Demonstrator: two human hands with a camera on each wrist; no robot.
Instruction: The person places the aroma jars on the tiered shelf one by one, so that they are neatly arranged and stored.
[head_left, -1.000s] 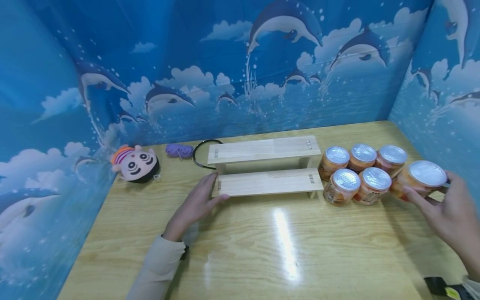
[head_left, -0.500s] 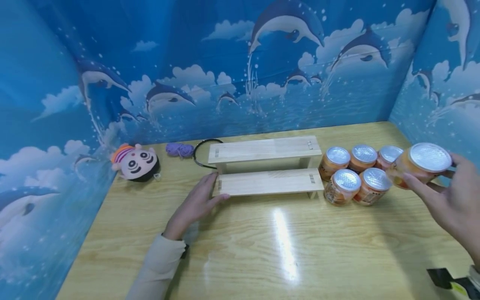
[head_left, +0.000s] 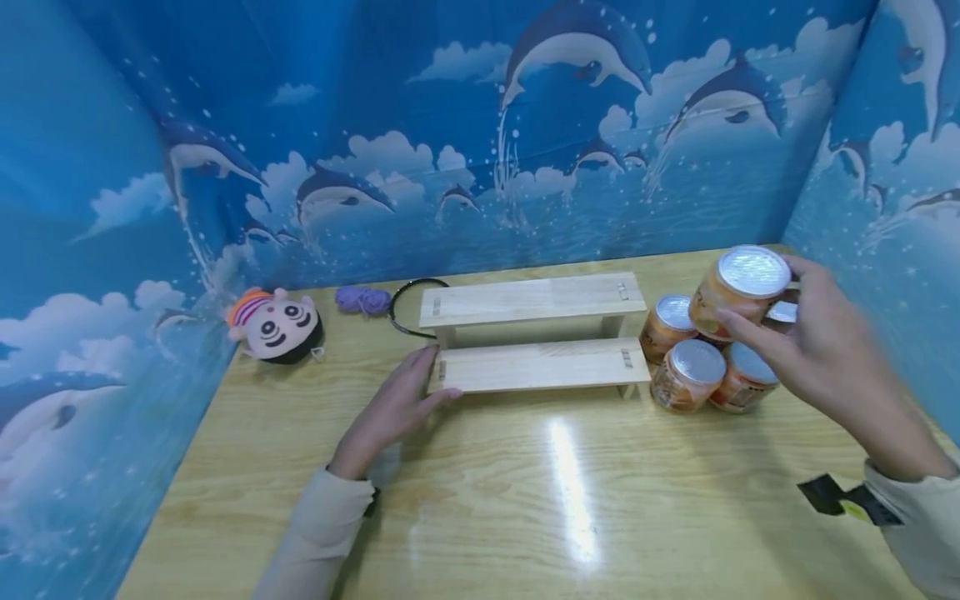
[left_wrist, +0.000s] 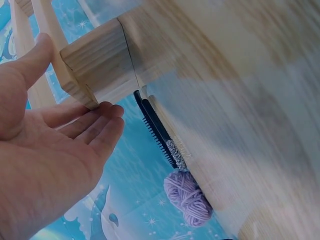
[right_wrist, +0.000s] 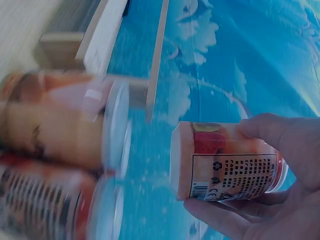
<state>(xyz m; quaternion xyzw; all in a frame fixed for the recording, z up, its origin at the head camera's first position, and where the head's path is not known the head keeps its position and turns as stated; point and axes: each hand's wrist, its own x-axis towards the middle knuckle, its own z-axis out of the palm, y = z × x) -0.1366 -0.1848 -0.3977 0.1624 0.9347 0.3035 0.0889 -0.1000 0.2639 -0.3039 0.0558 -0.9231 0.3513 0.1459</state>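
Observation:
My right hand [head_left: 832,333] holds an orange-labelled jar [head_left: 738,292] with a silver lid, raised over a cluster of similar jars [head_left: 686,379]. In the right wrist view, thumb and fingers grip this jar [right_wrist: 230,160] round its sides, its printed panel showing. At the middle of the table stands a pale wooden two-step shelf [head_left: 547,367]. My left hand [head_left: 393,408] grips the left end of its lower step. The left wrist view has the thumb at one edge of the board [left_wrist: 62,75] and the fingertips at its other corner.
Left of the shelf lie a black hoop [head_left: 401,304], a purple yarn skein [head_left: 363,300] and a plush toy head [head_left: 276,325] with a striped hat. Dolphin-printed blue sheets [head_left: 450,108] enclose the back and sides of the wood-grain table [head_left: 487,492].
The right hand has lifted its jar and carried it left and back, from the right of the cluster to above it. The left hand and shelf stay put.

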